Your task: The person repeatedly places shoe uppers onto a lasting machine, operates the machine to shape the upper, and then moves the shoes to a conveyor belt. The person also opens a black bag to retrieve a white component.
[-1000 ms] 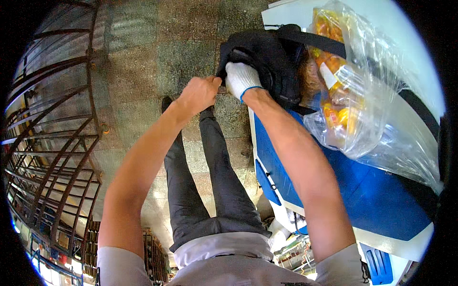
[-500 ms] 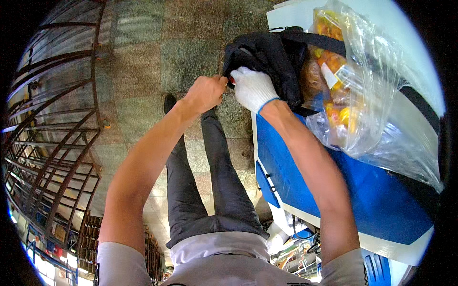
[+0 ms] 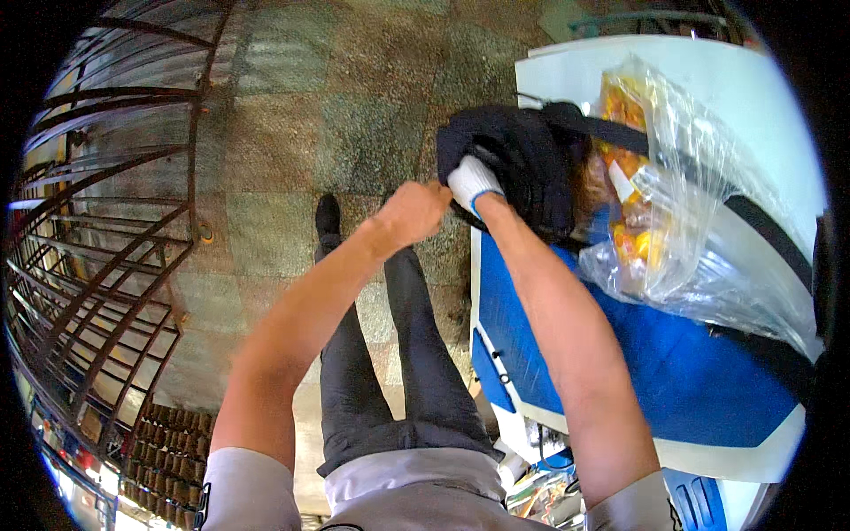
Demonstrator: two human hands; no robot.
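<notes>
A black fabric bag (image 3: pixel 540 168) with a wide strap lies at the left edge of a blue and white machine housing. My bare left hand (image 3: pixel 413 212) is closed at the near-left edge of the bag's opening, its fingertips pinching that edge. My right hand (image 3: pixel 475 184), in a white knit glove with a blue cuff, reaches into the bag's mouth. Its fingers are hidden by the dark fabric, so I cannot see what they touch. Right of the bag lies a clear plastic bag (image 3: pixel 682 203) with yellow and orange packages in it.
The blue panel (image 3: pixel 691 372) of the housing spans the right side, with a white top (image 3: pixel 567 80) beyond. Dark metal racks (image 3: pixel 115 212) line the left. Speckled floor tiles (image 3: pixel 274 150) lie between. Tools and cables are jumbled below the housing.
My right hand has gone deeper into the black bag, and its fingers have dropped out of sight. My left hand stays at the bag's edge. The whole view has shifted a little.
</notes>
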